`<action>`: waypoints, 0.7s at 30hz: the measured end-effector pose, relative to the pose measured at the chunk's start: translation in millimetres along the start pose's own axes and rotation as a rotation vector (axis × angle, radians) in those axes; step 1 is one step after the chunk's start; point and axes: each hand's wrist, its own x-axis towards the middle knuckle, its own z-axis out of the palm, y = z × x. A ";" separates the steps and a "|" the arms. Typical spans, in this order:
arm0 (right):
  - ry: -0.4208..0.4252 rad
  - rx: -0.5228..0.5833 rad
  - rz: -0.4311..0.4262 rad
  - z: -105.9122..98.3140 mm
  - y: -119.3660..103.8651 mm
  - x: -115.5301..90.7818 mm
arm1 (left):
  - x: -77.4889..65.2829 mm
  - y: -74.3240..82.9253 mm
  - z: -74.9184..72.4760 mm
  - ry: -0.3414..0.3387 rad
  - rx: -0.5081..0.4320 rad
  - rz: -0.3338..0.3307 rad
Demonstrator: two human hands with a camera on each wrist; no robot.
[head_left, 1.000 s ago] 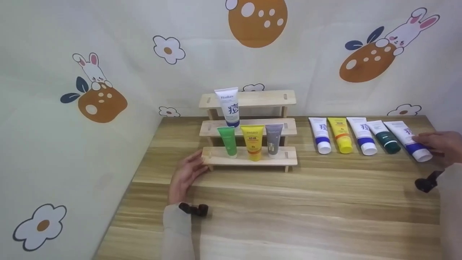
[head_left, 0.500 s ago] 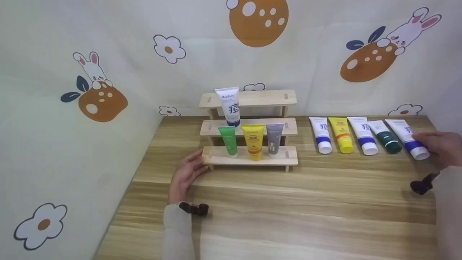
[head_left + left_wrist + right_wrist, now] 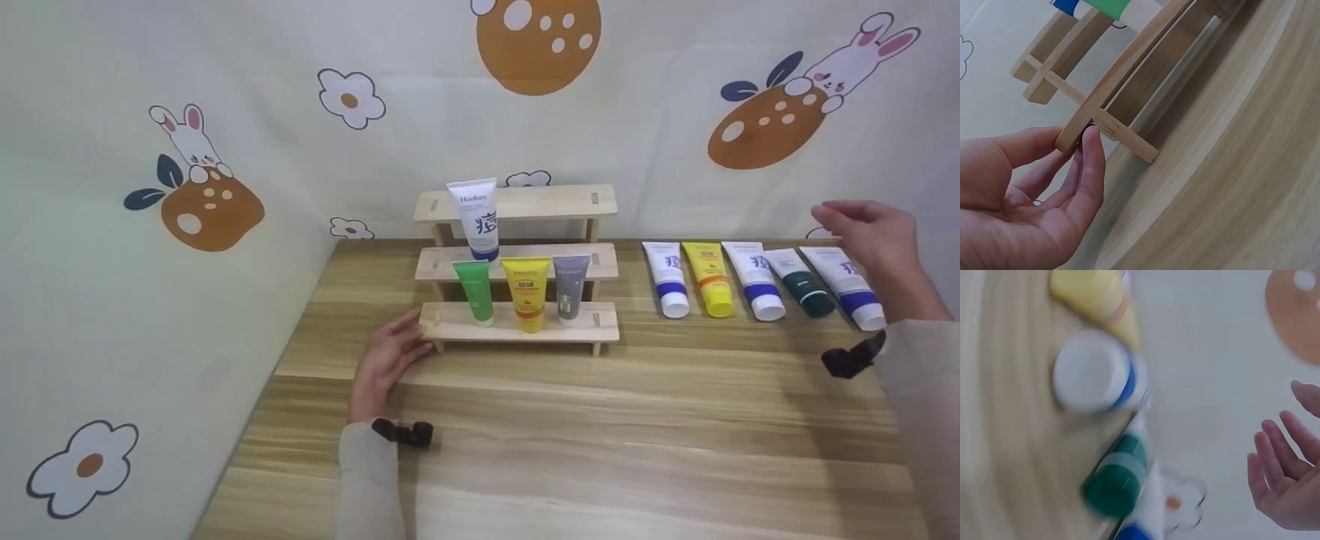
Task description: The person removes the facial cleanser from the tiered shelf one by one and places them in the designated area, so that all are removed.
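Note:
My left hand (image 3: 386,367) grips the left end of the lowest shelf of a three-step wooden display rack (image 3: 448,322); in the left wrist view the thumb lies on top and fingertips beneath. On that shelf stand a green tube (image 3: 475,292), a yellow tube (image 3: 527,289) and a grey tube (image 3: 571,289). One step higher is a white tube (image 3: 474,214) with a blue cap. At the right, my empty right hand (image 3: 881,240) hovers above the rightmost white-and-blue tube (image 3: 838,277), fingers loosely bent and apart in the right wrist view.
Left of that tube lie a dark green tube (image 3: 806,289), a white tube (image 3: 752,277), a yellow tube (image 3: 709,277) and another white tube (image 3: 666,274), in a row along the wooden table's (image 3: 600,435) back edge. A patterned cloth (image 3: 645,97) hangs behind.
My right hand has let go of the rightmost white-and-blue tube, after shifting it slightly leftward, and has risen up and left. The left hand stays at the rack.

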 end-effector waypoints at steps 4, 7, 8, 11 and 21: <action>-0.046 0.003 -0.131 15.5 -34.5 -16.8 | 0.3 -0.2 -0.2 -0.005 -0.002 0.011; -0.066 0.023 -0.216 27.8 -57.2 -30.3 | 0.8 0.3 -0.1 -0.013 -0.007 0.008; -0.074 0.038 -0.239 32.2 -64.1 -34.7 | 0.8 0.5 -0.1 -0.007 -0.013 0.002; -0.121 0.066 -0.323 44.6 -82.7 -48.1 | 1.0 1.5 0.1 -0.006 -0.021 -0.007; -0.300 0.062 -0.520 92.0 -130.1 -79.5 | 2.2 0.7 -1.6 -0.008 -0.017 -0.013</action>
